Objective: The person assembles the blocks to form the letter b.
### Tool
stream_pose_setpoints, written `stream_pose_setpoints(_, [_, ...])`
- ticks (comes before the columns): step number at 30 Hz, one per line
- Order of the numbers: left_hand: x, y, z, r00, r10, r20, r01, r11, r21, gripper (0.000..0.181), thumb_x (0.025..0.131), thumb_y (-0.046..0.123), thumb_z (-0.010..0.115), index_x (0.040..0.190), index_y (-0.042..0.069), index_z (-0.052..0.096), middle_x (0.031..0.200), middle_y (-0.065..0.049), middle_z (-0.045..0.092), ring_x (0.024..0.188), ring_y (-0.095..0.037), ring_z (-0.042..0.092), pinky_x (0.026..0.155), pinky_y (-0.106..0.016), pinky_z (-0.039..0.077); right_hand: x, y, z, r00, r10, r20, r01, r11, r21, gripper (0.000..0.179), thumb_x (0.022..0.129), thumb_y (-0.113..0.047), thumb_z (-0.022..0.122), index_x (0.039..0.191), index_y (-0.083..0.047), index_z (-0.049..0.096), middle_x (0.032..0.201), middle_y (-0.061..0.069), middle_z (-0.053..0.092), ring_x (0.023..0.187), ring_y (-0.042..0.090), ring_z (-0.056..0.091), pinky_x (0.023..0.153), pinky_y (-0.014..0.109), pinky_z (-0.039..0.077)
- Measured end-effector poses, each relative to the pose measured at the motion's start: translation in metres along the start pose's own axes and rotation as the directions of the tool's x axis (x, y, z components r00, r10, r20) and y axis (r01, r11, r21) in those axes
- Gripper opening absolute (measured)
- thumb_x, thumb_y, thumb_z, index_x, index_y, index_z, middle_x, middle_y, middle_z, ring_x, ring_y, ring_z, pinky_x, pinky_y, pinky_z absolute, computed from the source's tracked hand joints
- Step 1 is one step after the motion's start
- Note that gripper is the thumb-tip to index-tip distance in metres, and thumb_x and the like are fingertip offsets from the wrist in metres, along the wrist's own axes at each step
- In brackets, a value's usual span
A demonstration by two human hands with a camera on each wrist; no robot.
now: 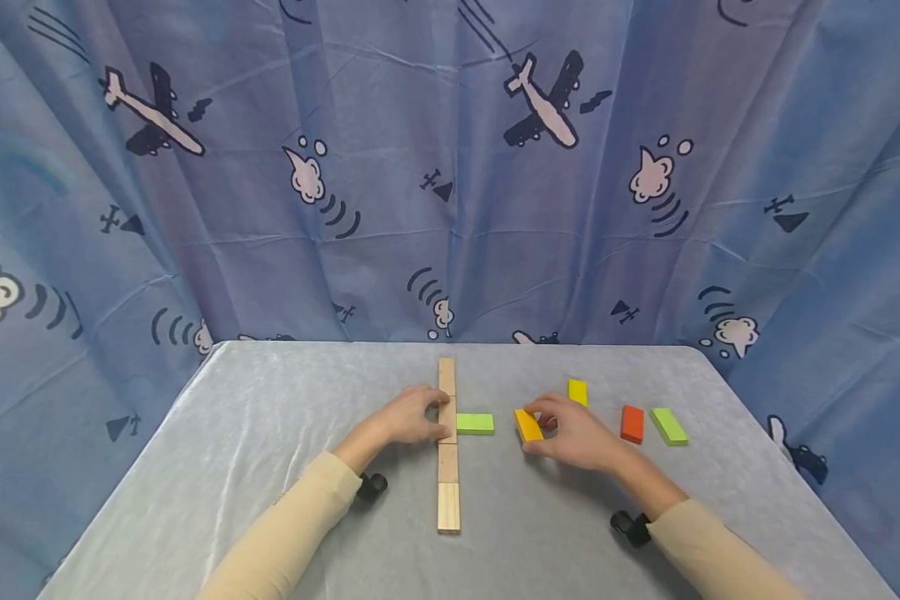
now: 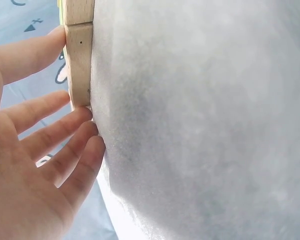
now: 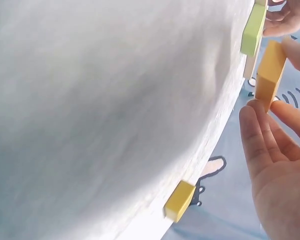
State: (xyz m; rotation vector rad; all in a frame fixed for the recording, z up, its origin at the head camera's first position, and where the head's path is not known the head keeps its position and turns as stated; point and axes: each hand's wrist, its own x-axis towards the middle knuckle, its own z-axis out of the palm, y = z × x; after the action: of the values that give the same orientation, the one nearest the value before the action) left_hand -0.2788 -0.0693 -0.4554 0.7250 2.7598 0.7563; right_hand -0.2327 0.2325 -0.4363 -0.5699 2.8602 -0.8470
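Right hand (image 1: 573, 432) pinching 1 orange block (image 1: 527, 426), right of and apart from green block (image 1: 476, 424); left hand (image 1: 411, 414), fingers relaxed, touching wooden row (image 1: 448, 463), best kept steady, pinch light.

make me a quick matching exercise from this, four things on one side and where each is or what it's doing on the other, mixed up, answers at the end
Column one
1. left hand
2. orange block
3. red block
4. wooden blocks

Column two
A. lying just left of the far-right green block
B. lined up end to end in a straight row
C. touching a block in the row
D. held by the right hand

Pairs: 1-C, 2-D, 3-A, 4-B
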Motion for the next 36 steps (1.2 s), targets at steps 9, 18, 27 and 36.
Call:
stream_pose_setpoints(9, [0.000,0.002,-0.001,1.000,0.000,-0.004,0.000,1.000,0.001,0.055,0.089,0.030,0.079,0.136,0.008,0.062,0.131,-0.011,0.061,0.127,-0.031,0.053,0.106,-0.045,0.044,0.014,-0.010,0.012,0.999,-0.027,0.022,0.028,0.999,-0.033,0.054,0.081,-0.026,0.086,0.128,-0.005,0.068,0.123,0.004,0.062,0.099,0.019,0.060,0.085,0.038,0.054])
stream_pose_setpoints(18, [0.001,0.000,-0.001,1.000,0.020,-0.012,-0.020,1.000,0.000,0.055,0.088,0.029,0.079,0.136,0.007,0.062,0.130,-0.011,0.061,0.126,-0.031,0.053,0.105,-0.046,0.044,0.019,-0.009,0.022,0.996,-0.071,0.061,0.075,0.995,-0.066,0.055,0.081,-0.023,0.086,0.129,-0.004,0.067,0.121,0.001,0.062,0.098,0.015,0.059,0.084,0.036,0.052])
stream_pose_setpoints(27, [0.002,-0.001,-0.001,1.000,0.022,-0.012,-0.021,1.000,0.008,0.056,0.089,0.030,0.078,0.136,0.007,0.062,0.132,-0.011,0.060,0.127,-0.032,0.052,0.106,-0.046,0.044,0.018,-0.006,0.023,0.996,-0.041,0.075,0.044,0.998,-0.044,0.055,0.082,-0.018,0.085,0.132,-0.005,0.066,0.124,0.002,0.064,0.097,0.014,0.057,0.086,0.038,0.052])
stream_pose_setpoints(36, [0.002,-0.002,0.000,1.000,0.018,-0.010,-0.018,1.000,0.004,0.055,0.089,0.030,0.078,0.136,0.007,0.062,0.131,-0.011,0.061,0.127,-0.031,0.053,0.106,-0.046,0.043,0.018,-0.001,0.023,0.996,0.005,0.089,-0.007,1.000,0.027,0.050,0.083,-0.008,0.082,0.131,-0.007,0.067,0.117,-0.002,0.065,0.097,0.017,0.057,0.090,0.041,0.052])
